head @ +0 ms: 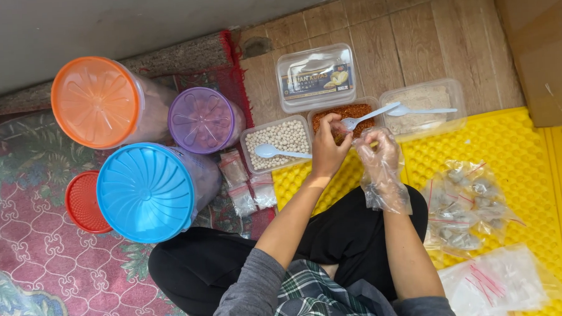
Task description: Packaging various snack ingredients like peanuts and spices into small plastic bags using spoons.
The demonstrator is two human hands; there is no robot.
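Left hand (328,146) pinched on white spoon (369,115) handle over red-powder tub (348,115), forearm angled up from 7 o'clock; right hand (377,149), in a clear plastic glove, fingers curled on a small bag just at 3 o'clock; white-bead tub (284,137) at 9.

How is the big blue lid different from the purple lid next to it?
The blue lid looks wider than the purple lid. The blue lid has curved ribs swirling out from its centre, while the purple lid shows a rounder, petal-like pattern. The blue lid sits nearer the person, the purple lid nearer the wall. Both are round, cover clear jars and face the camera.
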